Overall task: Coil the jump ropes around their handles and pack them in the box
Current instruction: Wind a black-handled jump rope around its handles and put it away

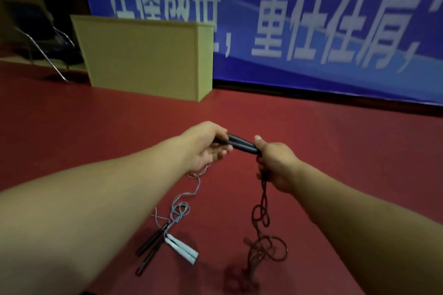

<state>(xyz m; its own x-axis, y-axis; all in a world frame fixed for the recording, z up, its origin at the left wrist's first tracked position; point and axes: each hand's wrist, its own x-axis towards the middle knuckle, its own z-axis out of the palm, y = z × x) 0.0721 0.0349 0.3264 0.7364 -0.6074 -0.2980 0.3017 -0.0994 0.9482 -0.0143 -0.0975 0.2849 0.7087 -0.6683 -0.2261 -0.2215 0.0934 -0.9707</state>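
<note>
Two black handles [241,145] of a jump rope lie side by side between my hands, above the red floor. My left hand [206,146] holds their left end with thumb and fingers. My right hand [275,165] grips their right end and the top of the dark rope [262,213], which hangs down in loose tangled loops to the floor. On the floor below lie two more black handles [149,250] and two pale blue handles [183,249], with a thin light blue rope [182,201] trailing up toward my left wrist.
A tan cardboard box [143,55] stands on the red floor [335,139] at the back left, in front of a large blue banner [311,19]. A dark metal-framed chair [40,38] sits at the far left.
</note>
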